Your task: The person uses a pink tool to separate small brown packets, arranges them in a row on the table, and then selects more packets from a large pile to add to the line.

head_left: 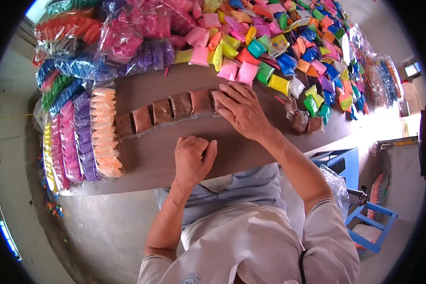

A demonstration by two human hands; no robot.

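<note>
A row of small brown packets (163,111) runs left to right across the dark table. My right hand (244,111) lies over the right end of this row, its fingers stretched out and partly covering the last packet. Nearer the table's front edge, my left hand (194,161) is curled into a loose fist below the row, with nothing visible in it. Its palm side is hidden. More brown packets (300,122) lie in a loose group to the right of my right forearm.
A large heap of colourful packets (270,42) covers the back and right of the dark table (175,78). Bagged stacks (146,28) fill the back left. Orange packets (105,135) in a clear sleeve lie at left beside purple and pink ones. A blue stool (376,227) stands right.
</note>
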